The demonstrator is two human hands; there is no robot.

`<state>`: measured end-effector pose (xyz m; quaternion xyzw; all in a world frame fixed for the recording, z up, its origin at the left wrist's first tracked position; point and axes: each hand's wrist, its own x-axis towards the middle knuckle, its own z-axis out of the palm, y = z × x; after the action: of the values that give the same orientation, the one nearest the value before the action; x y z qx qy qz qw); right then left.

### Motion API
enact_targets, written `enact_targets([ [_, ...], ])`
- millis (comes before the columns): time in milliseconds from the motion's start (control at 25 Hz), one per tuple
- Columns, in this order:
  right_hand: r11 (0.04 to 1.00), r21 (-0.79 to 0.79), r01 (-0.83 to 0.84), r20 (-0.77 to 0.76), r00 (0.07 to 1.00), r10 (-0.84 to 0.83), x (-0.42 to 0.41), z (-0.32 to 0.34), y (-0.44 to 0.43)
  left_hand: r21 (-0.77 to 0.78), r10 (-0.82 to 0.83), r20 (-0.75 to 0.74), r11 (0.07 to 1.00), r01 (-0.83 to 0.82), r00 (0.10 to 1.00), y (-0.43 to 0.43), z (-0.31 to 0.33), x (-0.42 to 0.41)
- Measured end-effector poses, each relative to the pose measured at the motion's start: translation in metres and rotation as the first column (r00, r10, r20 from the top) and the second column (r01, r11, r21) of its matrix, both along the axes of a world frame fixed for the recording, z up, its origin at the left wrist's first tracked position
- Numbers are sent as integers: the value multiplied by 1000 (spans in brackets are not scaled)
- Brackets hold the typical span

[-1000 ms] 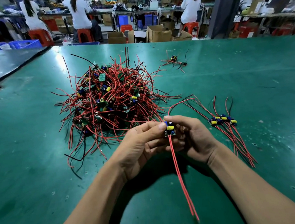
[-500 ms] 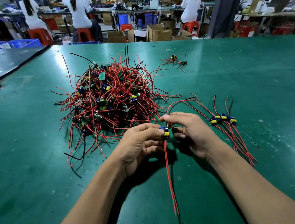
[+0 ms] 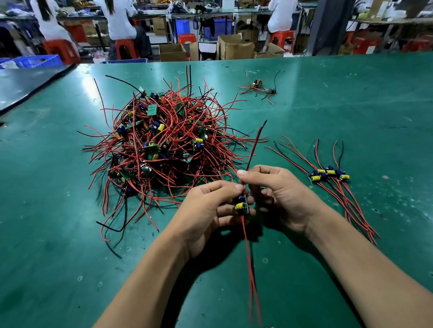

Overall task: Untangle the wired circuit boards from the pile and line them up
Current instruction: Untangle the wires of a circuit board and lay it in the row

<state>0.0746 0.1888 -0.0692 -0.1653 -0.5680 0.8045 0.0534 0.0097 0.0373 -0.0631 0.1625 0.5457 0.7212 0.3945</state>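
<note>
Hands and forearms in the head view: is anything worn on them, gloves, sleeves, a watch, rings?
Nothing worn shows. The left hand and right hand are gloveless, no rings visible. The left forearm and right forearm are uncovered to the frame's bottom edge: no sleeve, watch or marking.

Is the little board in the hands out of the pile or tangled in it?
Out. The left hand holds the board, the right hand pinches its upper wires, whose tips end free beside the pile.

Just one head-worn wide-angle cam, looking forward and down, close over the flat green-matted table (image 3: 60,228), seeing to its far edge.
</note>
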Motion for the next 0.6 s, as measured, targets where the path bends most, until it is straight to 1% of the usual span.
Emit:
enact_targets([
  [160,1000,28,-11,12,1000,11,-2,-4,-3,-10,7,-29,1000,-8,1000,1,0,3],
  [400,987,92,129,71,988,-136,-4,-5,-5,-51,30,-137,998,-37,990,6,-1,8],
  [520,983,104,154,89,983,-163,-4,-4,-9,-68,8,-151,997,-19,989,8,-1,9],
  [600,986,83,144,68,986,-150,-5,-5,-7,-77,17,-164,997,-30,986,9,-2,9],
])
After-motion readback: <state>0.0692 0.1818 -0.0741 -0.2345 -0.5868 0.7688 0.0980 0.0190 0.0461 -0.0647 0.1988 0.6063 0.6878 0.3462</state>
